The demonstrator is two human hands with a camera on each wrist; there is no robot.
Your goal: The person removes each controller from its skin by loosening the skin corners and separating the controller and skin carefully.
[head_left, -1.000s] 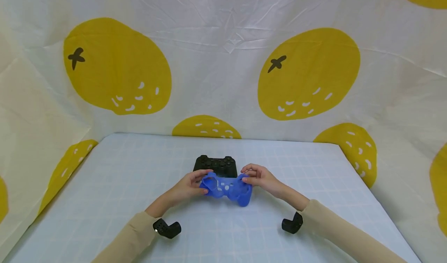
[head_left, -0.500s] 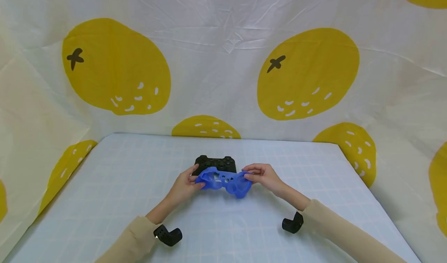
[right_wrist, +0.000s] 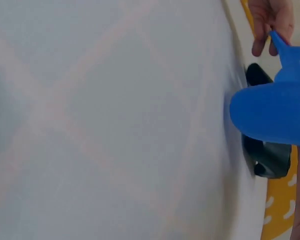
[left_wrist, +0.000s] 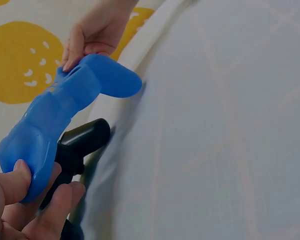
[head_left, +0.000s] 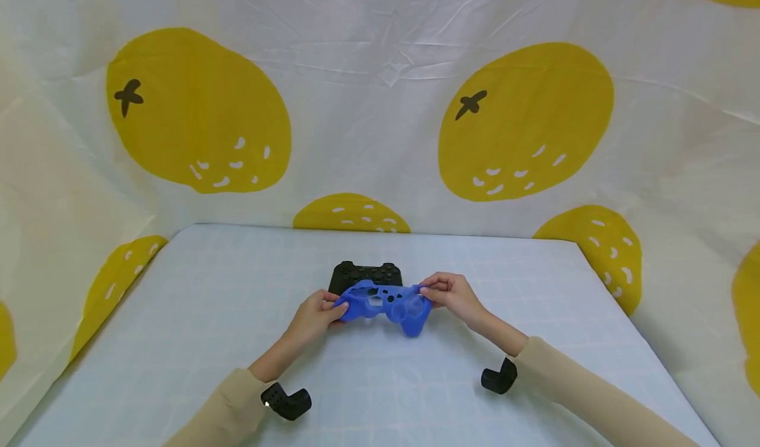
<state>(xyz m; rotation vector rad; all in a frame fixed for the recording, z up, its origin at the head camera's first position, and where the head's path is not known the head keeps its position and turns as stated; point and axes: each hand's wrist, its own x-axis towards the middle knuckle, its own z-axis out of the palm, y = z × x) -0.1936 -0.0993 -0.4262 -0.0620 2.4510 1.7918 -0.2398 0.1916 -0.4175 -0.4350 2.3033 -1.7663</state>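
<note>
Between my two hands, a blue silicone controller cover [head_left: 380, 300] is held above the table, its button holes showing in the head view. My left hand [head_left: 313, 316] pinches the cover's left end between thumb and fingers; the left wrist view shows the thumb pressed on the cover [left_wrist: 45, 120]. With thumb and fingertips, my right hand [head_left: 456, 297] grips the cover's upper right corner. Just behind the cover, a black game controller [head_left: 362, 274] lies on the table, its near part hidden by the cover. In the right wrist view the cover [right_wrist: 272, 112] hides most of my right hand.
A pale blue checked cloth covers the table [head_left: 475, 381]. Behind it hangs a white curtain [head_left: 368, 104] printed with large yellow fruit. A black wrist camera [head_left: 286, 402] is on the left wrist and another black camera [head_left: 499, 376] on the right.
The blue cover has risen slightly toward the controller and turned so its face shows more. My left hand has shifted its grip at the left end; my right hand has moved slightly right.
</note>
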